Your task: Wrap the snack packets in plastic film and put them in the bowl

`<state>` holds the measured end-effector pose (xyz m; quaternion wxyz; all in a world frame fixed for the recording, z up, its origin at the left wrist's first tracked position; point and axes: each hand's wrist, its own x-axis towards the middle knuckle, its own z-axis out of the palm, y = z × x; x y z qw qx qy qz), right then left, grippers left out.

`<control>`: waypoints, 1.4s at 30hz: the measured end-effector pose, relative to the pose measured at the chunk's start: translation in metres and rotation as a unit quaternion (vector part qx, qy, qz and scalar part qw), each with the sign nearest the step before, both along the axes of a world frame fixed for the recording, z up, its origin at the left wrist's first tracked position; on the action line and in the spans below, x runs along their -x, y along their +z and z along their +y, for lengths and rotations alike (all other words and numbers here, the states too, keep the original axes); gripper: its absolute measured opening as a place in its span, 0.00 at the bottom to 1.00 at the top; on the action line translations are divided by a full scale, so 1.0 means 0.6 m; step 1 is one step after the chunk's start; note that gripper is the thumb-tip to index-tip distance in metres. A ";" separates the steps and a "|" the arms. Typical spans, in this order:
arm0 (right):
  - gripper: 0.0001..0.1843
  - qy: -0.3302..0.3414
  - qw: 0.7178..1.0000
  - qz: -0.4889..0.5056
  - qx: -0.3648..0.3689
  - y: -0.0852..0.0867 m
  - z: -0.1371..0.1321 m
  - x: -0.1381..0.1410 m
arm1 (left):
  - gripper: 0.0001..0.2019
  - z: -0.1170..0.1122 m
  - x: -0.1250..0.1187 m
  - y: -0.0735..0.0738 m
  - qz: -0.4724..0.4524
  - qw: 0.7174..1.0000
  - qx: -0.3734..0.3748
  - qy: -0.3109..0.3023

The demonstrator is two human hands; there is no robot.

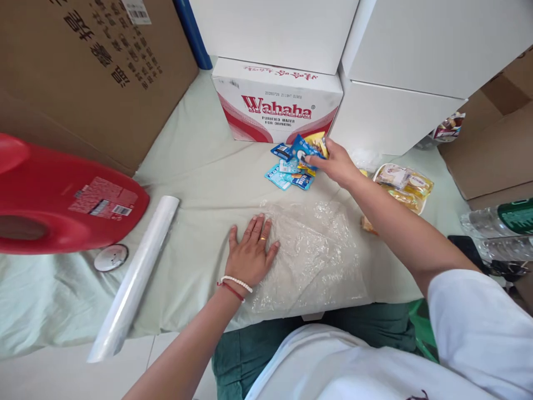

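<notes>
My left hand lies flat and open on the left edge of a crinkled clear plastic sheet spread on the pale green cloth. My right hand reaches forward over a small pile of blue snack packets and is closed on a few of them, blue and yellow ones. The pile sits just in front of a red and white Wahaha water carton.
A roll of clear film lies at the left beside a red plastic jug and a small round lid. Bagged yellow snacks lie at the right. White boxes and brown cartons ring the cloth. Water bottles lie far right.
</notes>
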<state>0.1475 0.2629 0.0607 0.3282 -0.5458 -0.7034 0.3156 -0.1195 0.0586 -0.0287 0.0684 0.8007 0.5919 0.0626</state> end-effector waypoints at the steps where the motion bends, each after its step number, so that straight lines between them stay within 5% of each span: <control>1: 0.29 0.039 0.996 0.056 0.059 0.006 -0.041 -0.011 | 0.33 0.000 -0.001 0.000 0.000 1.000 -0.001 0.001; 5: 0.27 0.179 0.939 0.062 0.289 0.006 -0.193 -0.042 | 0.33 0.002 -0.004 0.001 0.004 1.000 -0.002 0.007; 10: 0.20 0.247 0.917 -0.136 0.282 -0.002 -0.275 -0.029 | 0.33 0.003 -0.007 0.005 0.025 0.999 0.011 0.015; 13: 0.19 0.230 0.932 -0.177 0.216 0.004 -0.283 -0.010 | 0.33 0.003 -0.009 0.007 0.037 0.999 0.016 0.021; 16: 0.19 0.201 0.943 -0.259 0.055 -0.001 -0.288 -0.001 | 0.33 0.002 -0.012 0.008 0.038 0.999 0.022 0.024; 19: 0.25 0.250 0.903 -0.339 -0.083 -0.024 -0.300 -0.006 | 0.33 0.002 -0.015 0.010 0.029 0.999 0.023 0.029; 22: 0.36 0.301 0.883 -0.339 -0.121 -0.051 -0.317 -0.023 | 0.33 0.000 -0.017 0.011 0.011 0.999 0.016 0.033; 29: 0.28 0.243 0.916 -0.312 -0.067 -0.057 -0.331 -0.064 | 0.33 -0.002 -0.015 0.013 -0.021 0.999 0.018 0.029; 34: 0.31 0.110 0.977 -0.183 -0.026 -0.030 -0.309 -0.068 | 0.33 -0.002 -0.014 0.012 -0.025 0.999 0.017 0.026; 37: 0.37 0.063 0.987 -0.143 0.043 -0.014 -0.285 -0.042 | 0.33 -0.002 -0.012 0.010 -0.021 0.999 0.018 0.022; 39: 0.40 0.075 0.977 -0.179 0.086 -0.003 -0.273 -0.018 | 0.35 -0.002 -0.010 0.010 -0.017 1.000 0.015 0.018; 42: 0.37 0.211 0.937 -0.261 0.098 0.015 -0.278 0.004 | 0.38 -0.004 -0.008 0.012 -0.010 1.000 0.014 0.011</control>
